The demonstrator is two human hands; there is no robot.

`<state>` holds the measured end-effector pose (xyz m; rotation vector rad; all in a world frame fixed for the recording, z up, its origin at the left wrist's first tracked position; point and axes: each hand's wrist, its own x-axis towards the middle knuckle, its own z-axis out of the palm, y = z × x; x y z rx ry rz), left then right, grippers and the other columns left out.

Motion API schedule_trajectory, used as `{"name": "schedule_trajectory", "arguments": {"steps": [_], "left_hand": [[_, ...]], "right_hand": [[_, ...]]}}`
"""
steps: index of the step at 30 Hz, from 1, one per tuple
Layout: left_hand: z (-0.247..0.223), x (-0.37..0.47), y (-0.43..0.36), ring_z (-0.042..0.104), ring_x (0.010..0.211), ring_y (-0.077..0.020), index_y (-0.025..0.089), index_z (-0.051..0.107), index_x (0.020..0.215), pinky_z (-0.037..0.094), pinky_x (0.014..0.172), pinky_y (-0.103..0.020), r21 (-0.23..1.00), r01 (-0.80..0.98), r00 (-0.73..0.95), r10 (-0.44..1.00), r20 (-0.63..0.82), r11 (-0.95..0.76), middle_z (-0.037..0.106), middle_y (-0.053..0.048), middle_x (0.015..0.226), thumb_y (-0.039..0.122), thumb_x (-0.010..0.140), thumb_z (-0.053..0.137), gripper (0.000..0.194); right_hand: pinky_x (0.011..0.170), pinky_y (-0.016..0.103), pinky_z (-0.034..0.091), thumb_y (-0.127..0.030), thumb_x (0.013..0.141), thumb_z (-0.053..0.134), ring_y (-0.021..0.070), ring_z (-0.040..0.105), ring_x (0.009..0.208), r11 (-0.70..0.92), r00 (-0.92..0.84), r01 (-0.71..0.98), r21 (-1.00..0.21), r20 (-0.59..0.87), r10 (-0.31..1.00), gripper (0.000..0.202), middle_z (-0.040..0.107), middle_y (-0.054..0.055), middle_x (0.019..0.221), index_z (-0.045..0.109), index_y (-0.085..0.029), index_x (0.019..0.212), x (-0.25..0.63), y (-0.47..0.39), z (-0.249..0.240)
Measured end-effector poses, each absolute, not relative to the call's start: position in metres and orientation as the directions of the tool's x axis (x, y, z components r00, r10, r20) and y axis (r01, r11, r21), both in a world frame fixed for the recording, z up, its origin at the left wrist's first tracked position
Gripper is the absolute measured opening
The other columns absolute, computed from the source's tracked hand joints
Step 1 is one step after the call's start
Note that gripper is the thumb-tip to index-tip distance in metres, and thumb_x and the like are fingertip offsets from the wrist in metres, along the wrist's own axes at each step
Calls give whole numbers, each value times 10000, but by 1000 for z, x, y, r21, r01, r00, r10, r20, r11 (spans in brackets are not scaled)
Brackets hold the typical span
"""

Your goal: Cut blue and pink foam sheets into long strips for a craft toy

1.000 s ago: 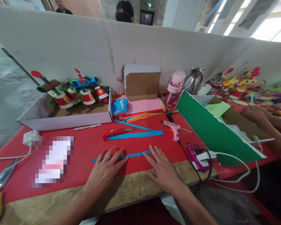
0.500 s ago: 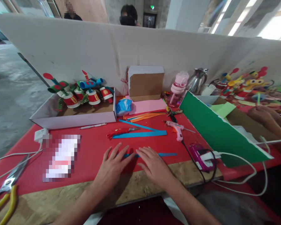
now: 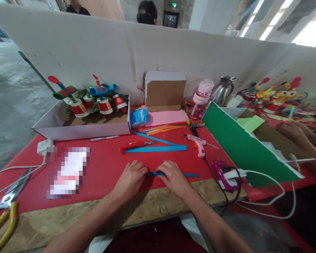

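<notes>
A narrow blue paper strip (image 3: 191, 175) lies along the red tabletop close to the front edge. At its left end, the fingers of my left hand (image 3: 133, 178) are closed on it, hiding that end. My right hand (image 3: 171, 177) pinches the strip between thumb and fingers a short way to the right, and its right end sticks out beyond the hand. Just behind my hands is a wider blue paper strip (image 3: 158, 149), with another thin blue strip (image 3: 155, 138) slanting back from it. A red-handled tool (image 3: 134, 144) with a metal tip rests beside them.
To the left are a blurred-out white sheet (image 3: 70, 172), yellow-handled shears (image 3: 12, 200) and a white box (image 3: 81, 133) holding paper-cup figures. A pink glue gun (image 3: 198, 144), a purple power adapter (image 3: 223, 177), cables and a green board (image 3: 242, 144) stand right. Another person's hands (image 3: 295, 133) are farther right.
Both hands were spread with fingers stretched over the strip; now their fingers have curled and closed on it. The view has shifted slightly.
</notes>
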<state>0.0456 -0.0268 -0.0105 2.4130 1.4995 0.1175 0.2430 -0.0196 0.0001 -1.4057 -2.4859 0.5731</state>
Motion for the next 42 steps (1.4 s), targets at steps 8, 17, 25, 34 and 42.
{"name": "schedule_trajectory", "arguments": {"steps": [8, 17, 25, 34, 42], "left_hand": [[-13, 47, -29, 549, 939, -225, 192, 645, 936, 377, 826, -362, 330, 878, 399, 911, -102, -347, 674, -60, 978, 143, 948, 420, 230], [-16, 43, -27, 567, 915, -231, 201, 645, 834, 366, 784, -361, 364, 876, 364, 929, -67, -317, 698, -54, 922, 228, 938, 492, 187], [-4, 51, -23, 574, 1002, -260, 191, 647, 883, 379, 815, -372, 289, 935, 269, 944, -192, -208, 695, -87, 992, 228, 929, 488, 169], [2, 53, -17, 586, 1019, -278, 179, 656, 922, 414, 849, -393, 214, 947, 289, 923, -253, -238, 689, -113, 1013, 219, 927, 452, 208], [0, 53, -13, 585, 1043, -290, 172, 663, 956, 432, 869, -406, 216, 944, 305, 911, -277, -250, 685, -128, 1040, 213, 921, 435, 234]], "right_hand": [[774, 311, 384, -130, 932, 554, 189, 528, 886, 517, -541, 748, -416, 68, 838, 140, 613, 36, 932, 665, -211, 956, 240, -23, -7], [760, 308, 350, -200, 895, 667, 180, 552, 864, 378, -452, 780, -498, -31, 891, 22, 663, 18, 867, 659, -197, 875, 245, -17, -6], [759, 308, 312, -235, 923, 638, 171, 558, 860, 301, -392, 812, -501, -85, 916, 105, 679, 8, 863, 618, -195, 827, 245, -13, -3], [744, 300, 286, -215, 914, 649, 169, 558, 871, 263, -356, 857, -443, -140, 924, 118, 669, 6, 855, 602, -185, 811, 240, -12, 1], [723, 298, 278, -251, 918, 645, 174, 566, 873, 281, -373, 876, -392, -183, 910, 105, 677, 12, 866, 616, -191, 837, 240, -6, 3]]}}
